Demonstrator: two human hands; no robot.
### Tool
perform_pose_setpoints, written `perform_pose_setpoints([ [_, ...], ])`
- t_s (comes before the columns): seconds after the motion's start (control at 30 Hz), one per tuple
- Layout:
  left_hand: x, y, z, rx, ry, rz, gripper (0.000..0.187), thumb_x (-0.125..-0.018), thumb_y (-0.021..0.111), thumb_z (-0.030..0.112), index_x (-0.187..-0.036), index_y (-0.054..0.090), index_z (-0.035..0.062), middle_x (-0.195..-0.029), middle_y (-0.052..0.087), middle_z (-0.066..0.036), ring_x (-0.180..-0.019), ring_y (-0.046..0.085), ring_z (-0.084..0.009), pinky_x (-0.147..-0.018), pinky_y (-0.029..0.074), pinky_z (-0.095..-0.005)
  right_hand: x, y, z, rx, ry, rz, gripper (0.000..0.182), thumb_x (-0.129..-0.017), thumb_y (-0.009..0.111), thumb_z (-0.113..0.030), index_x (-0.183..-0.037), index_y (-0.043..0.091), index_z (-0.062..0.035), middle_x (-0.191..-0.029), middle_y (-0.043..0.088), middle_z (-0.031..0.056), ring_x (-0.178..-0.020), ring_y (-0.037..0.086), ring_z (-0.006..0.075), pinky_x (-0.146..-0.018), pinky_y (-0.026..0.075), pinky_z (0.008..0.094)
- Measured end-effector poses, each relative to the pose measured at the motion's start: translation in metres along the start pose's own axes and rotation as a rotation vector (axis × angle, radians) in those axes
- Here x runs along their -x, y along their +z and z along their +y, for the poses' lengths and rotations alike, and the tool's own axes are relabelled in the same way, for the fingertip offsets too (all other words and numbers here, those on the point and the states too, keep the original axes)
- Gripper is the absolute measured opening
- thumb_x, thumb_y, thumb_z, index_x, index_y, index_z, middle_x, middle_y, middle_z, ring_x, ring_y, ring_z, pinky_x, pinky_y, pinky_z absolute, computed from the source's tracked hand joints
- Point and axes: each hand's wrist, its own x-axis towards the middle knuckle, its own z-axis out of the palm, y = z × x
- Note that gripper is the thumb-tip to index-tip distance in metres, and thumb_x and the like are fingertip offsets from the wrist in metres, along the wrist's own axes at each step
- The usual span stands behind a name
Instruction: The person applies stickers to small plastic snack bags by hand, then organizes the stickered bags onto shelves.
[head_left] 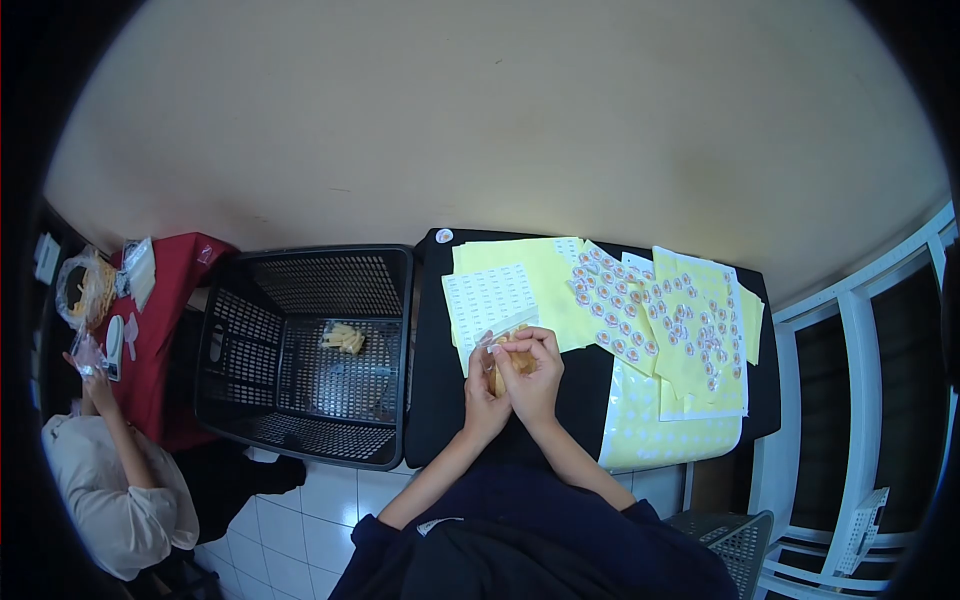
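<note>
Close together over the near left part of the black-covered table, both my hands are closed on a small clear plastic bag of yellow-brown snack pieces point(512, 372). My left hand point(484, 404) wraps the bag's left side. My right hand point(537, 382) holds it from the right, thumb and fingers pinched near its top. Fingers cover much of the bag. Just behind it lies a white sheet of small printed labels point(488, 296). To the right, round orange-and-white stickers point(612, 303) are scattered over yellow backing sheets point(690, 385).
A deep black plastic crate point(405, 330) stands left of the table, with a bag of yellow snack pieces point(343, 338) inside. Further left, a co-worker point(125, 490) holds a clear bag beside a red-covered table point(160, 340) with a wicker basket point(98, 290) and a scale point(115, 345).
</note>
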Motion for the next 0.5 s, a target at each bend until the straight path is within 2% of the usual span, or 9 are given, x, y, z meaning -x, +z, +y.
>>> perform_pose_setpoints([
  [0.17, 0.003, -0.001, -0.007, -0.077, 0.106, -0.028, 0.057, -0.072, 0.059, -0.002, -0.122, 0.031, -0.0016, -0.117, 0.046, -0.019, -0.110, 0.046, -0.0242, -0.090, 0.039, -0.0327, -0.002, -0.002, -0.001, 0.057, -0.102, 0.021, 0.017, -0.063, 0.070, -0.004, -0.073, 0.057, -0.0016, -0.084, 0.049, 0.0087, -0.076, 0.052, 0.0182, -0.069, 0.044, 0.0278],
  [0.3, 0.005, -0.002, -0.007, -0.038, 0.118, -0.016, 0.056, -0.073, 0.059, -0.001, -0.121, 0.032, -0.0020, -0.115, 0.047, -0.019, -0.108, 0.048, -0.0238, -0.089, 0.040, -0.0328, -0.004, -0.006, 0.002, -0.023, 0.068, 0.044, 0.028, -0.061, 0.071, -0.005, -0.080, 0.050, -0.0018, -0.080, 0.047, 0.0055, -0.067, 0.045, 0.0122, -0.062, 0.041, 0.0244],
  [0.37, 0.006, -0.005, -0.011, -0.076, 0.029, -0.096, 0.069, -0.072, 0.062, 0.001, -0.128, 0.021, 0.0001, -0.124, 0.039, -0.017, -0.114, 0.041, -0.0240, -0.093, 0.036, -0.0334, -0.003, -0.007, 0.007, -0.038, 0.113, 0.040, 0.031, -0.060, 0.071, -0.005, -0.081, 0.048, -0.0018, -0.079, 0.047, 0.0044, -0.064, 0.043, 0.0107, -0.060, 0.040, 0.0235],
  [0.4, 0.006, -0.003, -0.009, -0.075, 0.030, -0.096, 0.069, -0.072, 0.062, 0.001, -0.128, 0.021, 0.0001, -0.124, 0.039, -0.017, -0.114, 0.041, -0.0240, -0.093, 0.036, -0.0334, -0.003, -0.007, 0.007, -0.067, 0.145, 0.033, 0.031, -0.060, 0.071, -0.005, -0.081, 0.048, -0.0014, -0.078, 0.047, 0.0040, -0.064, 0.043, 0.0105, -0.059, 0.040, 0.0233],
  [0.47, 0.006, -0.001, -0.005, -0.068, 0.085, -0.015, 0.055, -0.072, 0.059, 0.000, -0.120, 0.032, -0.0032, -0.111, 0.051, -0.019, -0.104, 0.051, -0.0242, -0.085, 0.042, -0.0328, -0.002, -0.008, 0.007, -0.096, 0.178, 0.025, 0.031, -0.060, 0.071, -0.005, -0.081, 0.048, -0.0009, -0.077, 0.046, 0.0036, -0.064, 0.042, 0.0103, -0.059, 0.039, 0.0232],
  [0.5, 0.006, 0.000, -0.005, -0.068, 0.086, -0.015, 0.055, -0.072, 0.059, 0.000, -0.120, 0.032, -0.0032, -0.111, 0.051, -0.019, -0.104, 0.051, -0.0242, -0.085, 0.042, -0.0328, -0.002, -0.008, 0.006, -0.089, 0.161, 0.028, 0.032, -0.060, 0.071, -0.006, -0.082, 0.048, -0.0012, -0.078, 0.046, 0.0039, -0.064, 0.042, 0.0104, -0.059, 0.039, 0.0231],
])
